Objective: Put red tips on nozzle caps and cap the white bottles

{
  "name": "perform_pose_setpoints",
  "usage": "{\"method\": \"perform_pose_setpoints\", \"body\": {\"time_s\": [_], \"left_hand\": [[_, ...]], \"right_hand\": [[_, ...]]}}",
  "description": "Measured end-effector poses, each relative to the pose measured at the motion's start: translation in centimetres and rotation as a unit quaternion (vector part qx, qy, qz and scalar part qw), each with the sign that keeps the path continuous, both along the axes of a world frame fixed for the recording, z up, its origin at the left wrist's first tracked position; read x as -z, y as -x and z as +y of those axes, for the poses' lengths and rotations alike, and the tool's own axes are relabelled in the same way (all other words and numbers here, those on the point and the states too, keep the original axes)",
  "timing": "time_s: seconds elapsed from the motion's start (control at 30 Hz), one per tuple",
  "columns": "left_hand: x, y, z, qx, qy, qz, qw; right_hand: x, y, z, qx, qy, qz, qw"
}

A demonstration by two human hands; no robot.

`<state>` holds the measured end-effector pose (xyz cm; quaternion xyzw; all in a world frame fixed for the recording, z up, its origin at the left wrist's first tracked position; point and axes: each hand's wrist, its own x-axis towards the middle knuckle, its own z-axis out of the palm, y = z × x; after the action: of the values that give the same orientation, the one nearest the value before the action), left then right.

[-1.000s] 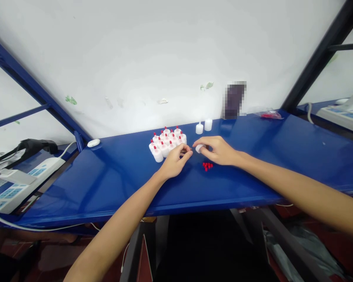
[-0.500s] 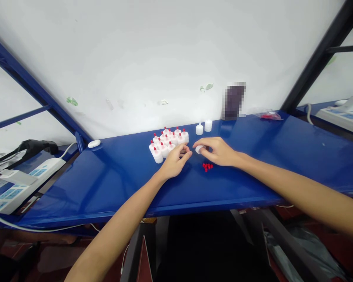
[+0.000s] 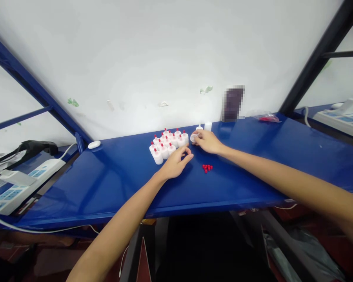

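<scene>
My right hand [image 3: 206,141] pinches a small white bottle [image 3: 193,138] between thumb and fingers. The bottle is tilted, and its round end shows beside the group; its other end is hidden by the fingers. Several white bottles with red tips [image 3: 164,150] stand upright close together at the left. Just in front of them my left hand [image 3: 176,161] hovers, fingers loosely curled with a gap to the thumb and nothing visible between them. A small cluster of red caps [image 3: 207,168] lies on the blue table [image 3: 120,188], below my right hand.
Behind my right hand stand a white bottle with a bare nozzle [image 3: 199,127] and a plain white bottle [image 3: 208,126]. A clear bag with red pieces [image 3: 268,118] lies at the back right. A white oval object [image 3: 94,144] sits at the back left. Power strips [image 3: 32,180] flank the table.
My right hand has moved away from me and slightly left with the white bottle, up to the right edge of the bottle group. My left hand has barely moved.
</scene>
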<state>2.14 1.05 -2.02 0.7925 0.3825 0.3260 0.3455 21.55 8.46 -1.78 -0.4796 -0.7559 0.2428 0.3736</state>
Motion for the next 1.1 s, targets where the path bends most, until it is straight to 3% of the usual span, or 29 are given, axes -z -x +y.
{"method": "perform_pose_setpoints", "body": {"time_s": [0.17,0.3,0.4,0.57,0.77,1.1], "left_hand": [[0.3,0.3,0.9,-0.002,0.066,-0.069,0.995],[0.5,0.4,1.2,-0.017,0.074,-0.108,0.991],[0.3,0.2,0.9,-0.002,0.1,-0.134,0.986],[-0.6,-0.2,-0.1,0.054,0.159,-0.185,0.968],[-0.4,-0.2,-0.5,0.046,0.242,-0.226,0.943],[-0.1,-0.4,-0.3,0.035,0.208,-0.245,0.946]], "right_hand": [[0.4,1.9,1.7,-0.016,0.047,0.046,0.998],[0.4,2.0,1.9,-0.028,0.058,0.082,0.994],[0.0,1.0,0.6,-0.032,0.044,0.105,0.993],[-1.6,-0.7,-3.3,-0.094,0.027,0.174,0.98],[-2.6,-0.9,-7.2,-0.194,0.062,0.199,0.959],[-2.3,-0.1,-7.7,-0.246,0.073,0.183,0.949]]}}
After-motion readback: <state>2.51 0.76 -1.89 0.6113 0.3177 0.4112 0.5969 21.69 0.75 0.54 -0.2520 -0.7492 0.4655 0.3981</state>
